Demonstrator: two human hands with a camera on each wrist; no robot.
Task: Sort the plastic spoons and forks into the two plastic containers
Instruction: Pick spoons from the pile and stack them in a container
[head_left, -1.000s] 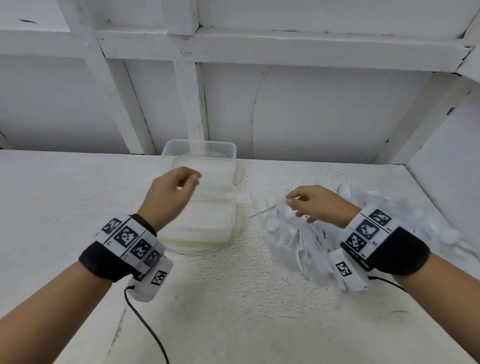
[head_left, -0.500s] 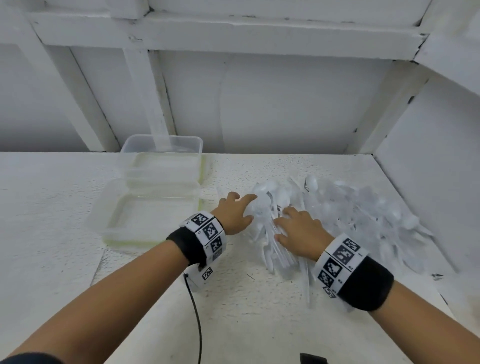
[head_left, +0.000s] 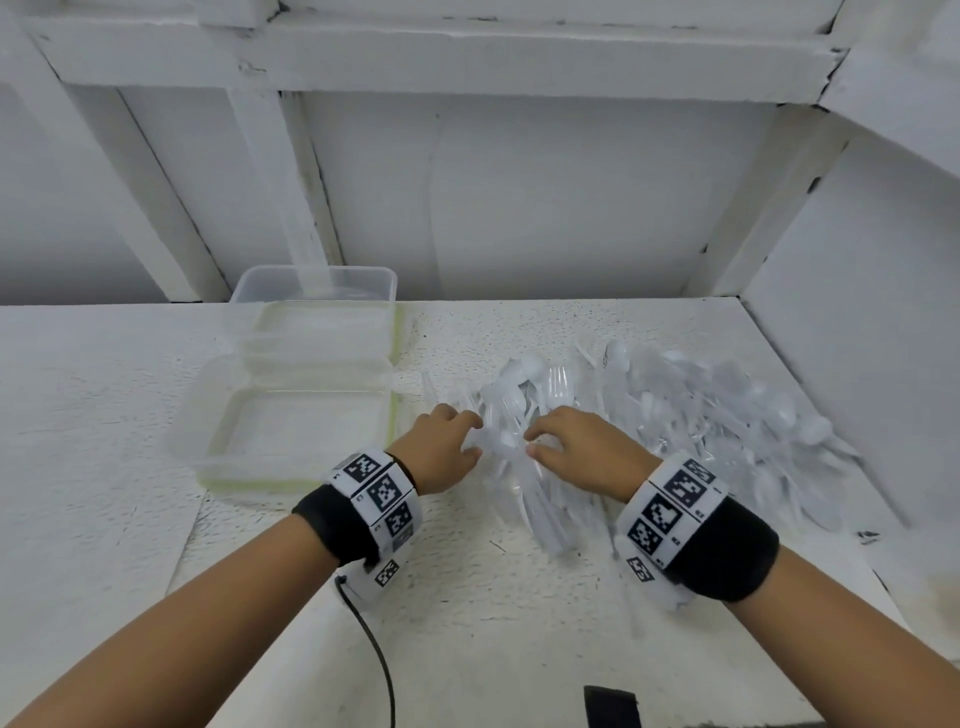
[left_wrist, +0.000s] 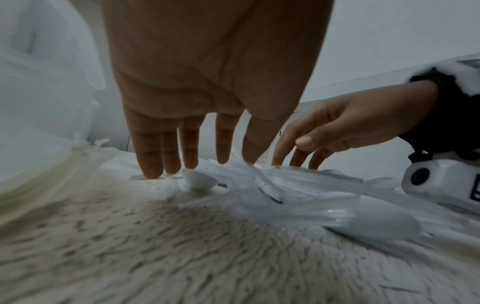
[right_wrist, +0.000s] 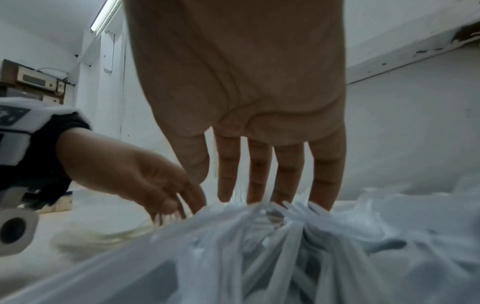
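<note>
**Both hands down in the cutlery heap**

We see the left hand (head_left: 441, 452) and the right hand (head_left: 582, 452) side by side on the near-left edge of the pile of clear plastic spoons and forks (head_left: 675, 415), which spreads across the right half of the white table (head_left: 467, 623). In the left wrist view the left fingers (left_wrist: 153, 156) reach down nearly straight, their tips touching the table and the pieces at the pile's edge — nothing is clasped. The right fingers (right_wrist: 285, 174) likewise point down, extended, tips pressed among the handles; we make out no piece pinched there either, though blur hides the very tips.

The two plastic containers sit left of the pile, touching one another — the near container (head_left: 296, 436) just beside the left hand, the far container (head_left: 311, 306) behind it towards the wall. Motion blur keeps us from telling what lies inside them.
</note>
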